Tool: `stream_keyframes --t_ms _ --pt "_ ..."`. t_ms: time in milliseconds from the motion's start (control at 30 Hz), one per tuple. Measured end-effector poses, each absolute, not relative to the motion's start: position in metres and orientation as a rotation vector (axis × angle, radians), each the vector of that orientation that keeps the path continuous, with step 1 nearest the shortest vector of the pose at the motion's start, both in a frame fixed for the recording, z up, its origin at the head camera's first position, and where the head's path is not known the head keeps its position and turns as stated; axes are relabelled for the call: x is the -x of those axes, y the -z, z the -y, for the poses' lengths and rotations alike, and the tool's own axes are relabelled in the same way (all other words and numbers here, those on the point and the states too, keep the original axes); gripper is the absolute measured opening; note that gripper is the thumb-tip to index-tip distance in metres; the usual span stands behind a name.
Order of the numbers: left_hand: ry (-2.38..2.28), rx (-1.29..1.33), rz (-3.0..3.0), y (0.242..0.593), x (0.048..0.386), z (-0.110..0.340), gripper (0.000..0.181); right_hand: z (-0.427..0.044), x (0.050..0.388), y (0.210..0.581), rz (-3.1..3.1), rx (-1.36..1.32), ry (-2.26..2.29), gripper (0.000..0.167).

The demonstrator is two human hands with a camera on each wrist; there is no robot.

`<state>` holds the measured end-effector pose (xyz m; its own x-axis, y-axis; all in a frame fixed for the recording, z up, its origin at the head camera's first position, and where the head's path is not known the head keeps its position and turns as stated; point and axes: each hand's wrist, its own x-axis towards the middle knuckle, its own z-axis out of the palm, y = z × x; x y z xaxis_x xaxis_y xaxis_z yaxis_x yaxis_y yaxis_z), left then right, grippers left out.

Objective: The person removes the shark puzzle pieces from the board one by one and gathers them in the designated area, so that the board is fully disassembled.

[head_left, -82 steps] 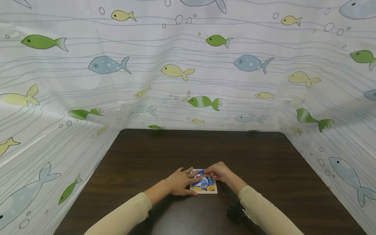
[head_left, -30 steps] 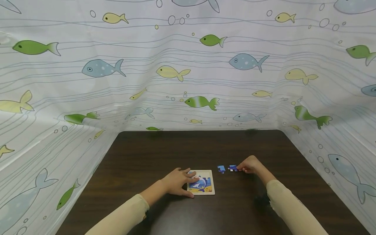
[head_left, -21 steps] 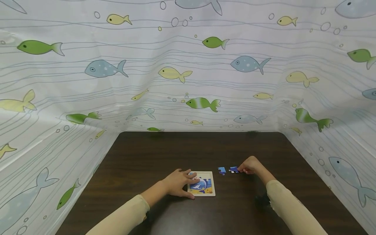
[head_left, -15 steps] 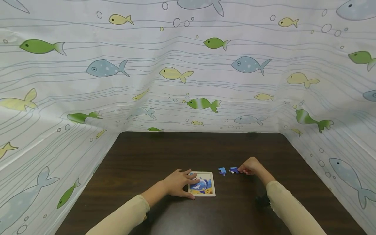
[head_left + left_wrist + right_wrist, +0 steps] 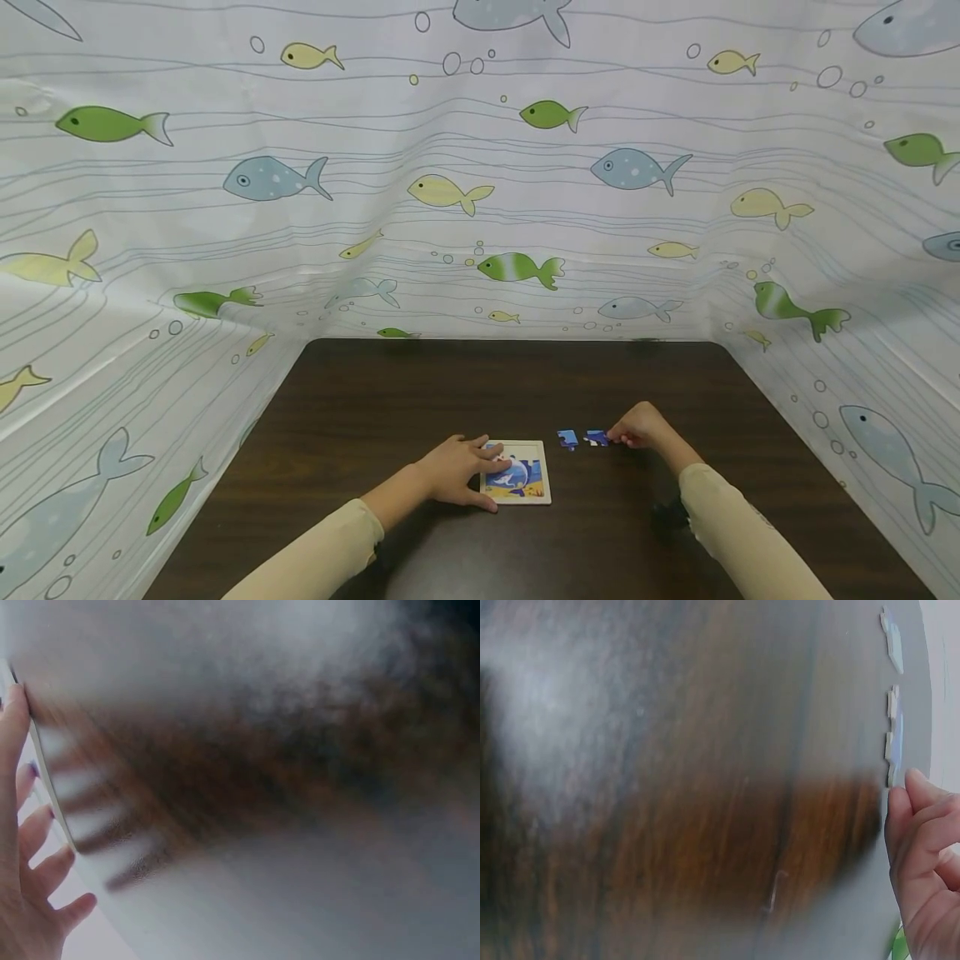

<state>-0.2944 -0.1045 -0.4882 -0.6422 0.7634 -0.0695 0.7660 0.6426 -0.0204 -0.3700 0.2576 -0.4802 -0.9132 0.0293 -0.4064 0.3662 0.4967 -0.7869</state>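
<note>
Right grip point(image 5: 639, 425) now off board point(image 5: 528, 450), apparently on puzzle piece point(image 5: 597, 437)

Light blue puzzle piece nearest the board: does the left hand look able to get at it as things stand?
Probably yes: nothing stands between the puzzle board and the light blue puzzle piece, though the left hand, spread over the board's left side, would likely have to reach across.
</note>
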Motion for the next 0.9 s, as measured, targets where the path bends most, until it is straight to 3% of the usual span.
stream_keyframes --t_ms 467,900 --pt "0.003 -1.294 -2.792 0.490 0.292 0.109 0.075 -0.179 0.355 0.466 -2.326 -0.007 1.550 0.013" --pt "-0.020 -1.240 -2.815 0.496 0.287 0.123 0.068 -0.123 0.344 0.478 -2.161 0.008 1.560 0.023"
